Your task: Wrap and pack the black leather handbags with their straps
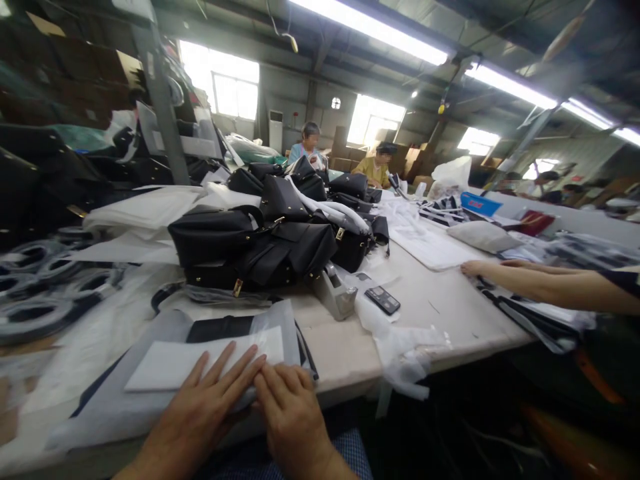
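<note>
A black leather bag (220, 328) lies flat at the table's near edge, partly covered by a translucent white wrapping sheet (123, 407). On top of it rests a white foam rectangle (167, 363). My left hand (207, 393) is spread flat over this rectangle, its fingers stretched out and pressing down. Beside it, my right hand (290, 407) is closed, fingers together and bent at the right near edge of the wrapping sheet. Its fingertips are partly hidden, and the thumbs of the two hands almost meet.
Black handbags (250, 247) are piled behind the packet. A grey tape dispenser (336, 293) and a dark phone-like device (383, 300) lie to the right. Wrapped rings (37, 313) sit at left. A co-worker's arm (545, 283) reaches in from the right; other people sit farther back.
</note>
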The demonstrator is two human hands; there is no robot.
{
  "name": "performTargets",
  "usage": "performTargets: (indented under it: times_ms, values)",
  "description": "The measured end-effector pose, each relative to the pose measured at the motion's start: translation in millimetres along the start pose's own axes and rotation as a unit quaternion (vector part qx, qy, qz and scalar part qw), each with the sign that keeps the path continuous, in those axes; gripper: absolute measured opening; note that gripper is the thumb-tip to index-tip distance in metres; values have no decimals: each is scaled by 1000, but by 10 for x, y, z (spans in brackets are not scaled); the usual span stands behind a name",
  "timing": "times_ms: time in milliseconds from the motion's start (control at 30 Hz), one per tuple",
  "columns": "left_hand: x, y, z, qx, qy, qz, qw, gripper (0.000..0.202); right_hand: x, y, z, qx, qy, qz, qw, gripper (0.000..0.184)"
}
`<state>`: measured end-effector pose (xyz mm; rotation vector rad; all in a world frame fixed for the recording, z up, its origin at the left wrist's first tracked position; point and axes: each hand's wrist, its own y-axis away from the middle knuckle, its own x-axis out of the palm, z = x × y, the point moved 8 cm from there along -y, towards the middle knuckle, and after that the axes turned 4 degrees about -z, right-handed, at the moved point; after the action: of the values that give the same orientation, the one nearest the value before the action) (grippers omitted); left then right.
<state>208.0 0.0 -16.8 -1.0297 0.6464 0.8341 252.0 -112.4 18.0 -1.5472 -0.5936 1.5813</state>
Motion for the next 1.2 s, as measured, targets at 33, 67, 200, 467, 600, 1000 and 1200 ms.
performTargets:
  times_ms: [33,67,200,467,600,1000,1200]
  values:
    - [11,29,-20,2,-6,-7,1000,56,-68,8,6,-11,-22,2,1000,31]
    - [29,60,-27,1,-10,-8,1000,56,-151,38,-2,-16,-47,0,999,29]
    - [83,132,4,-8,-3,2,1000,52,-483,431,-310,128,-95,-50,986,22]
    - [138,123,50,-25,45,12,999,62,-184,1103,-557,394,-120,-89,907,48]
    - [123,120,57,-20,49,12,999,65,132,1100,-625,549,-262,-111,786,49]
    - [110,119,64,-40,63,10,997,63,-120,1143,-16,232,-257,-38,938,25]
    - [94,116,65,-42,57,6,997,67,-41,1466,120,200,-211,-109,951,38]
